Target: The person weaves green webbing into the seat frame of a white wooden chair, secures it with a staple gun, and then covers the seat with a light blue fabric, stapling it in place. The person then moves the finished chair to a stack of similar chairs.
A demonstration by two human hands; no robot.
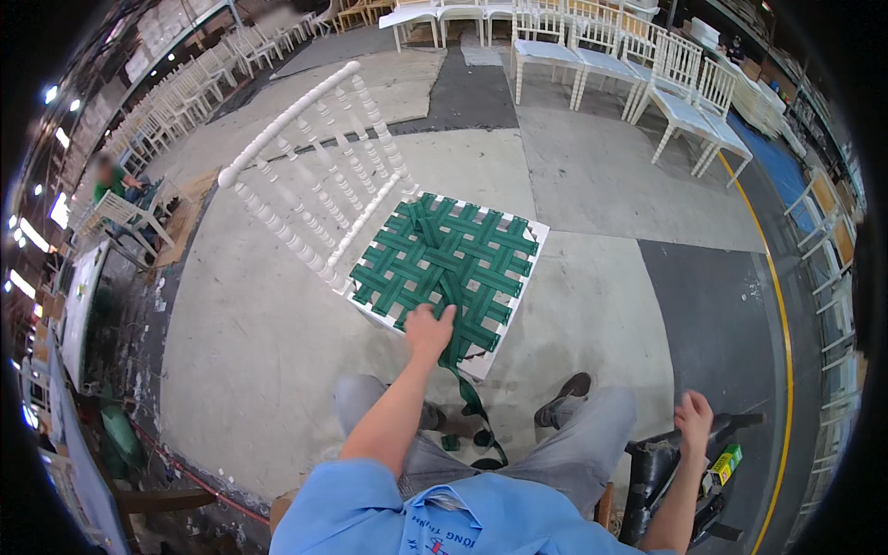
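A white chair frame with a turned spindle back (305,120) stands before me, its seat woven with green webbing straps (435,264). My left hand (428,333) rests at the near part of the weave, thumb and fingers apart. Beside its thumb, a loose green strap (450,356) runs over the seat edge and trails toward the floor between my legs. My right hand (694,421) is off to the right, well away from the chair, above a black padded stand (652,476). Its fingers are curled; whatever they may hold is too small to make out.
A yellow-green box (726,464) lies on the black stand. Rows of white chairs (555,51) line the far side, with more chairs (823,208) at the right. Another person (116,185) sits at the far left near a long white table (83,305).
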